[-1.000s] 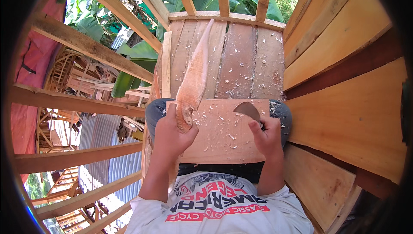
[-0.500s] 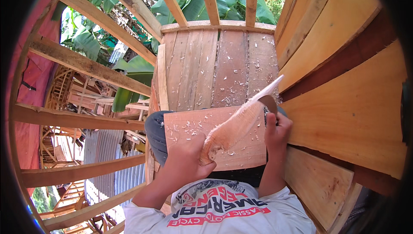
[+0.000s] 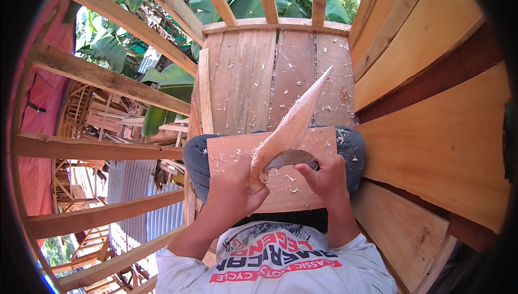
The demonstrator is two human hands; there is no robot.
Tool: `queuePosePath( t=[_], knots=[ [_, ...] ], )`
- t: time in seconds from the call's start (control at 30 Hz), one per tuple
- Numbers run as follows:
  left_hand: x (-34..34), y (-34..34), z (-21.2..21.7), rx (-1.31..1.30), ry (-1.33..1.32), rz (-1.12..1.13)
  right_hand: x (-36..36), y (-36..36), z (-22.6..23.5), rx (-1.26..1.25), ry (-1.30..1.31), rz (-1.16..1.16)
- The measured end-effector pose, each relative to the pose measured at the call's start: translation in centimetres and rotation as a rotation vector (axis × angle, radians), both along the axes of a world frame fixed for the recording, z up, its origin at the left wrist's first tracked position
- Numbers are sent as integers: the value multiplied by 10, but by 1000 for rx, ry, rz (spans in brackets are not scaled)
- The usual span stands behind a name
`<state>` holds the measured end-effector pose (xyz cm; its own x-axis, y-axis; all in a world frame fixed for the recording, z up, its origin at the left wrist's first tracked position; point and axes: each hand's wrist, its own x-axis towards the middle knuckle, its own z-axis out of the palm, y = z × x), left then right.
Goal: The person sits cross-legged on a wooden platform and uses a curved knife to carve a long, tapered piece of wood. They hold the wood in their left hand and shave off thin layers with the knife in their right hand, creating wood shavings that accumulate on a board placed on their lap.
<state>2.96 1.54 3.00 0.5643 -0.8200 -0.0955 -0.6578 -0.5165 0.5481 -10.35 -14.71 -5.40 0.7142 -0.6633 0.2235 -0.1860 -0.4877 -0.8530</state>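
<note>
A pale, tapered piece of carved wood slants up over my lap, its sharp tip pointing away to the right. Around its thick, rough near end my left hand is closed. My right hand grips a knife with a curved blade; its handle is mostly hidden in the fingers. The blade lies against the wood near the thick end, close to my left hand. Beneath both is a flat wooden board resting across my thighs, scattered with curled shavings.
Ahead is a plank floor strewn with shavings, edged by a wooden rail. Slatted bars run along the left, with corrugated metal sheets beyond. Large wooden panels close in the right side.
The knife has moved from near the wood's tip down toward its thick end, my right hand coming nearer and left. The tip has swung left and stands steeper.
</note>
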Motion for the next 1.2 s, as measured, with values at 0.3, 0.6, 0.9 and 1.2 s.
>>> queuePosePath(
  t=[0.3, 0.6, 0.9, 1.2],
  knots=[
    [2, -1, 2, 37, 2, 68, -20, -49, -8, 158, -105, -235],
    [-2, -9, 32, 8, -129, -46, -5, 1, 3, 18, -35, -29],
    [-1, 9, 48, 61, -219, -100, -7, -3, 8, -244, -23, -88],
    [-1, 49, 57, 106, -201, 22, 8, 18, 10, -250, 45, -4]
  ],
)
